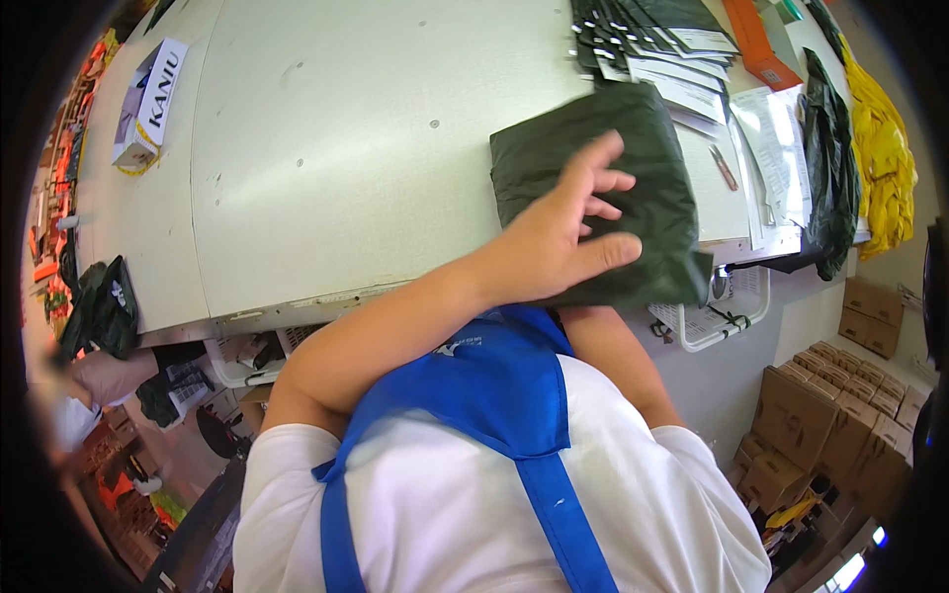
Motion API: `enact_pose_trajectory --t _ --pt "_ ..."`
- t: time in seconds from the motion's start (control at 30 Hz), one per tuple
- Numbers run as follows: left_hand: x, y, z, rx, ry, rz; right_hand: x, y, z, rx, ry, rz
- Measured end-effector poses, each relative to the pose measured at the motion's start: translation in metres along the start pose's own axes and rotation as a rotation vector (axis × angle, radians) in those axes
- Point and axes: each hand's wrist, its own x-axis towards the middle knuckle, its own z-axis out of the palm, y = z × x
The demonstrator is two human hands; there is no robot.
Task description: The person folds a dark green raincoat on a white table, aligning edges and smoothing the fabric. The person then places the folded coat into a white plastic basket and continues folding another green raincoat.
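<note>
A dark green-black plastic mailer bag (657,188), filled out and squarish, is at the near right edge of the white table (326,109). My left hand (563,232) reaches across my body over the bag with fingers spread, gripping nothing. Whether its fingertips touch the plastic cannot be told. My right forearm (618,361) runs up beneath the bag's near side, and the bag hides my right hand. Just beyond lies a fanned pile of black bags with white labels (682,69). To the right rests a small pair of thread snips (724,168).
Paper sheets (776,148), an orange box (761,44) and hanging yellow bags (880,148) are at the right. A small white box (150,104) stands far left. Wire baskets (727,311) hang under the table edge. Brown cartons (825,420) are stacked lower right. Another person (79,405) is at lower left.
</note>
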Motion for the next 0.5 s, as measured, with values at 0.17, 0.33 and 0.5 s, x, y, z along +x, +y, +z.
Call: enact_pose_trajectory --t 0.17,0.33,0.5 --pt "-0.034 -0.122 -0.014 0.833 0.446 -0.087 0.002 -0.007 -0.013 -0.055 0.053 -0.023" --pt "-0.033 -0.122 0.0 -0.275 0.515 -0.406 -0.022 -0.017 -0.041 -0.524 0.114 -0.053" --pt "-0.028 -0.14 0.003 0.182 0.608 -0.437 -0.09 -0.145 -0.093 -1.276 -0.405 0.305"
